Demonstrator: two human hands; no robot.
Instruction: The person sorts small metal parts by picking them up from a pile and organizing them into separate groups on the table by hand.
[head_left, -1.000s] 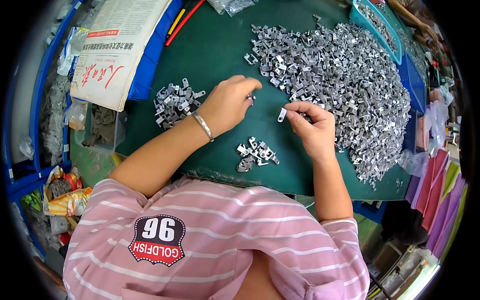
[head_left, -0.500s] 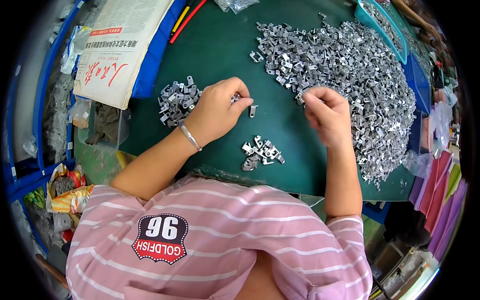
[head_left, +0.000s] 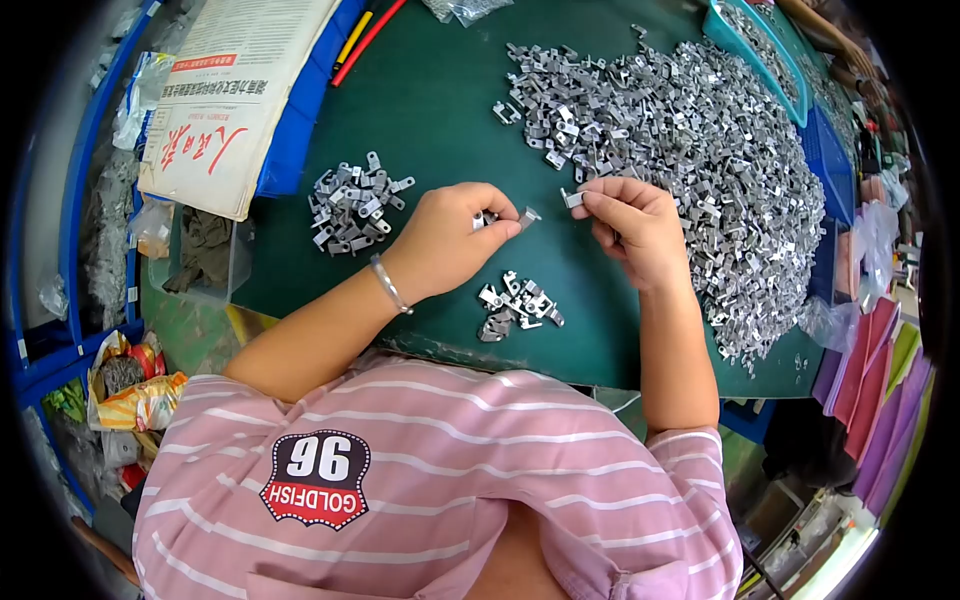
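Between thumb and index finger, my left hand (head_left: 450,235) pinches a small metal bracket (head_left: 528,217); more metal shows inside its curled fingers. My right hand (head_left: 637,225) holds another small metal bracket (head_left: 572,199) at its fingertips, a short gap away from the left one. Just left of my left hand lies a small pile of brackets (head_left: 355,203). A smaller cluster of brackets (head_left: 520,305) rests on the green table (head_left: 440,120) near its front edge, below and between my hands. To the right, a large heap of brackets (head_left: 690,140) spreads behind my right hand.
A blue bin (head_left: 300,135) with a newspaper (head_left: 215,100) over it stands at the left. Red and yellow pens (head_left: 365,42) lie beside it. A turquoise basket (head_left: 757,62) of parts sits at the back right, near another person's arm (head_left: 835,40).
My right hand has come away from the heap's edge with a bracket at its fingertips. My left hand has shifted slightly right and down, and its bracket has turned.
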